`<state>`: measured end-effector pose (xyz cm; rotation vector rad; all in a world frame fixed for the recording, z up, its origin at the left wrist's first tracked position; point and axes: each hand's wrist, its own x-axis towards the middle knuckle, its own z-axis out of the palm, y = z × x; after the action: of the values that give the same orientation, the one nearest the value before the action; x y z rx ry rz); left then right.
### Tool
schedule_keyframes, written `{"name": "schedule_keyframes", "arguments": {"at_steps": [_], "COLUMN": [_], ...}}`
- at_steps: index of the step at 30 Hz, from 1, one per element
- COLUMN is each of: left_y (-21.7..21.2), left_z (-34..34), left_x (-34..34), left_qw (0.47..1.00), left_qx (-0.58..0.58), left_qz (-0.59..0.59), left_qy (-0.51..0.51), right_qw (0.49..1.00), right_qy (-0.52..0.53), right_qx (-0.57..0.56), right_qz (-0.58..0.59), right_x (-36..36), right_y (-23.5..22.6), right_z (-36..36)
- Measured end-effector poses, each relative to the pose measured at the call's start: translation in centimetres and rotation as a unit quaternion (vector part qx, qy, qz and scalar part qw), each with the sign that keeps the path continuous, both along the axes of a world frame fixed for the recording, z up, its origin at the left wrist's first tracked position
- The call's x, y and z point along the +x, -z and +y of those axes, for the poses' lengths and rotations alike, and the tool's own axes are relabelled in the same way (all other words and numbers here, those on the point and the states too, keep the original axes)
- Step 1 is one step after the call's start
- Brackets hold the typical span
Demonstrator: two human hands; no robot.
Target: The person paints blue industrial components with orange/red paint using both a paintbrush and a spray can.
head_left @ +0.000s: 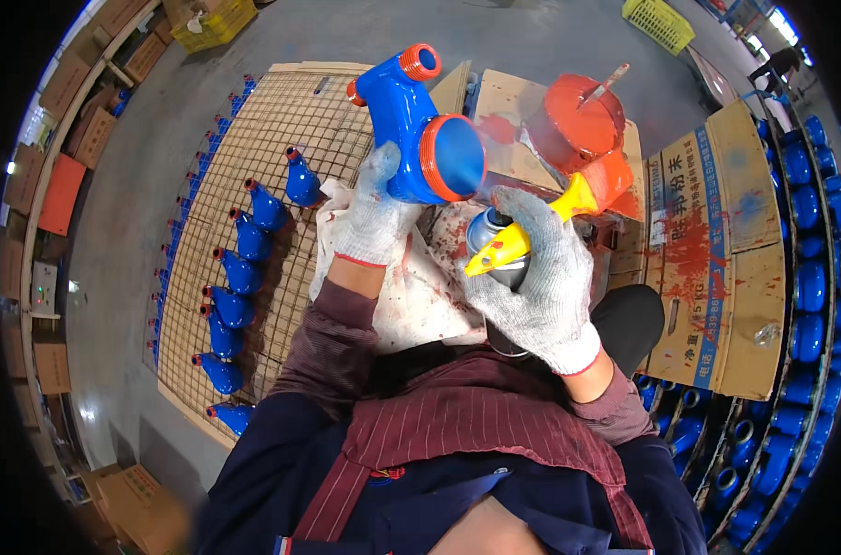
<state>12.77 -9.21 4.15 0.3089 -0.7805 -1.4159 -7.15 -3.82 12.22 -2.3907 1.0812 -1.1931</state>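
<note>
My left hand (376, 211), in a paint-specked white knit glove, is closed round a blue metal pipe fitting (400, 120) with red-painted threaded ends. The fitting is held up tilted, its wide opening facing my right hand. My right hand (541, 277), gloved likewise, grips a spray can (483, 231), with a finger at its dark nozzle. The same hand also holds a yellow-handled paintbrush (506, 250), whose bristles (611, 178) are covered in red paint. A faint haze shows near the nozzle and the opening. A red-stained white cloth (439, 314) lies over my lap.
A tub of red paint (578, 125) with another brush in it stands on cardboard ahead. Several blue fittings (240, 275) line a wire-mesh rack (300, 102) at left. Red-spattered cardboard (707, 250) and racks of blue fittings (809, 287) stand at right. Yellow crates (659, 23) sit farther off.
</note>
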Motion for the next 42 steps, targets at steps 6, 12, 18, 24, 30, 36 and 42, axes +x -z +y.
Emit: {"name": "schedule_keyframes", "arguments": {"at_steps": [6,12,18,24,30,36,42], "left_y": [-0.2,-1.1,0.4,0.0,-2.2,-3.1,4.6], "left_z": [0.3,0.4,-0.8,-1.6,-0.2,6.4,21.1], "left_x": [-0.5,-1.4,-0.8,-1.1,-0.4,6.0,10.7], "left_qw": [0.996,0.996,0.990,0.982,0.986,0.968,0.844], "left_qx": [0.080,0.080,0.125,0.172,0.116,0.128,0.344], "left_qz": [0.043,-0.008,0.062,0.074,0.106,-0.093,-0.036], "left_qy": [0.000,-0.034,-0.031,-0.025,-0.056,-0.196,-0.410], "right_qw": [0.998,0.993,0.982,0.961,0.943,0.947,0.949], "right_qy": [-0.025,-0.029,0.145,0.277,0.274,0.133,0.086], "right_qx": [0.039,0.058,0.029,0.009,0.143,0.254,0.218], "right_qz": [-0.040,-0.095,-0.121,-0.013,0.126,0.146,0.210], "right_x": [0.0,-2.5,-13.0,-26.5,-35.1,-37.5,-33.6], "right_y": [-0.4,-0.4,-3.2,3.2,18.9,32.7,34.9], "right_z": [-0.8,-0.7,-2.9,-7.6,-10.8,-13.2,-14.1]}}
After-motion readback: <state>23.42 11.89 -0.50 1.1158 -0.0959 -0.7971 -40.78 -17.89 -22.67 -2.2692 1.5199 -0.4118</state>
